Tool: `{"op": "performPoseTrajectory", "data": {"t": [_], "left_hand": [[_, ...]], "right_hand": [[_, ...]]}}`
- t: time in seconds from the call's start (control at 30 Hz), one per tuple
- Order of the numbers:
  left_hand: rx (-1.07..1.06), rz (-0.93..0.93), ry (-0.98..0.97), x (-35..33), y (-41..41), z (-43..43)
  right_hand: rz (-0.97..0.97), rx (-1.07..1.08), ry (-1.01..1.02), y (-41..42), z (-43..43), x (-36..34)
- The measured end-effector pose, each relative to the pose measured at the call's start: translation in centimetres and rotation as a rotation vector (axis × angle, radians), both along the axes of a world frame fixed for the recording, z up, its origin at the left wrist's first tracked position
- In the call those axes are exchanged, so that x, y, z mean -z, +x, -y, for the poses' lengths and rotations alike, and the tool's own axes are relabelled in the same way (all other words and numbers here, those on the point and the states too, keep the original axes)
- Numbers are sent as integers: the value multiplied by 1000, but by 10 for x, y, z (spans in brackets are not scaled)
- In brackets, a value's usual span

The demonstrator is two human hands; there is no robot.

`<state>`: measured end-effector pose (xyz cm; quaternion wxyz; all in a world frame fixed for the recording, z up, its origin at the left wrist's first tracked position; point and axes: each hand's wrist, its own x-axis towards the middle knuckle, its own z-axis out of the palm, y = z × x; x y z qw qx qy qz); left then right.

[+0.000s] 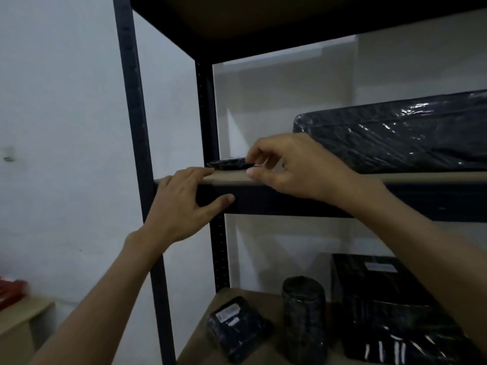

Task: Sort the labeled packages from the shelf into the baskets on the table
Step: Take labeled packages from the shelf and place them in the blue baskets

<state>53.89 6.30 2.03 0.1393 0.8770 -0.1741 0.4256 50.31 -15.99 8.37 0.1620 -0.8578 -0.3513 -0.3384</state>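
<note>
While the left hand (181, 204) braces open-fingered on the shelf (232, 178) edge — likely for balance — the right hand (292, 164) pinches a small black package (228, 164) lying near the shelf's left end.

Dim, bluish indoor light, soft grainy focus throughout, white glare streaks on the long black plastic-wrapped package (395, 135), angular shadows on the wall behind it, frame posts left of it bowed by wide-angle distortion, red object far below-left blurred.
</note>
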Motion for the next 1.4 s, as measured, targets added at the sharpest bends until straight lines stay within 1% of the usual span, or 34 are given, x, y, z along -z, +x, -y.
{"op": "performPoseTrajectory", "data": {"t": [0.07,0.23,0.33,0.4,0.5,0.57,0.67,0.8,0.9,0.93,0.97,1.07,1.1,1.17,1.23,1.33,1.4], "left_hand": [[23,3,21,1,15,-10],[97,225,63,11,37,-15],[115,359,30,18,46,-18],[114,414,24,21,52,-17],[107,445,7,25,59,-16],[113,474,-15,26,61,-16],[117,507,-22,26,65,-17],[100,534,-16,27,68,-18],[93,522,-23,28,66,-16],[91,514,-29,27,65,-15],[93,507,-38,27,63,-14],[106,514,-59,26,63,-12],[113,525,-60,27,64,-13],[122,549,-60,28,66,-13],[117,565,-62,28,68,-13],[106,576,-64,28,69,-13],[113,580,-65,29,70,-14]], "right_hand": [[-19,61,-78,21,-16,-9],[-15,288,-317,77,-53,-28],[-101,404,-432,116,-77,-38],[-169,480,-497,143,-93,-43],[-267,528,-485,183,-110,-48],[-336,564,-523,204,-117,-45],[-514,559,-564,220,-118,-40],[-637,505,-404,204,-104,-38],[-709,445,-299,184,-87,-39],[-712,420,-262,178,-84,-40],[-660,402,-232,174,-81,-41],[-326,450,-241,175,-83,-46],[-283,479,-266,180,-85,-48],[-317,514,-356,190,-96,-50],[-406,528,-425,198,-112,-49],[-516,505,-520,202,-133,-42],[-551,474,-537,201,-133,-41]]}}
